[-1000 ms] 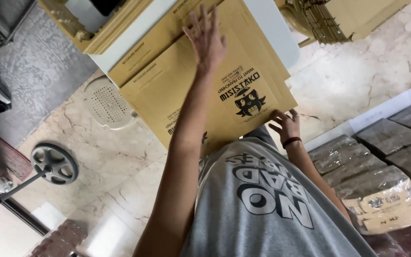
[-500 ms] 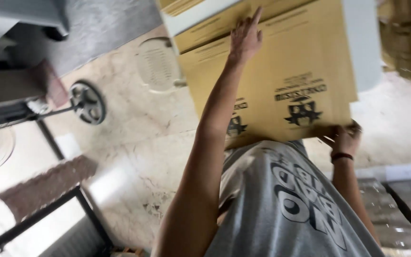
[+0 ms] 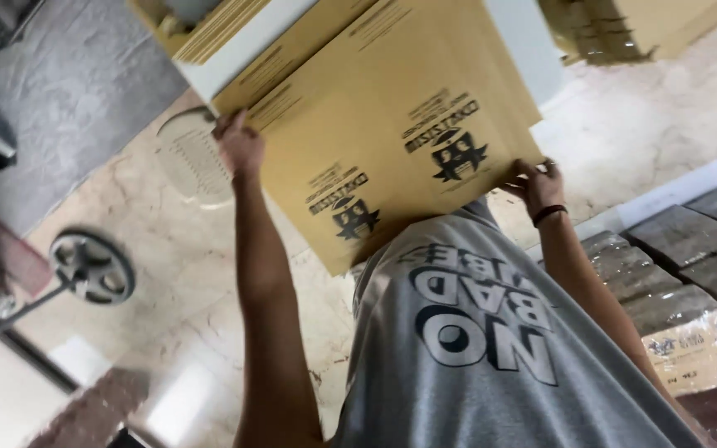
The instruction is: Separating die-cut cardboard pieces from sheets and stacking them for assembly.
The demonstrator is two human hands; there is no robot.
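flattened cardboard sheets [image 3: 392, 141] held up before the person's chest | wrapped bundles [image 3: 682, 332] beside sheets, lower | wheel [image 3: 93, 267] on floor beyond left edge | left hand [image 3: 240, 146] grips left edge | right hand [image 3: 535, 184] grips bottom corner

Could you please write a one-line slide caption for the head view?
Both hands, left hand and right hand, grip a flat tan cardboard sheet above a marble floor.

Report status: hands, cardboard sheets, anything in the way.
Left hand grips far edge of the flat brown cardboard sheets. Right hand grips near corner. Sheets partly on white table. No obstruction visible.
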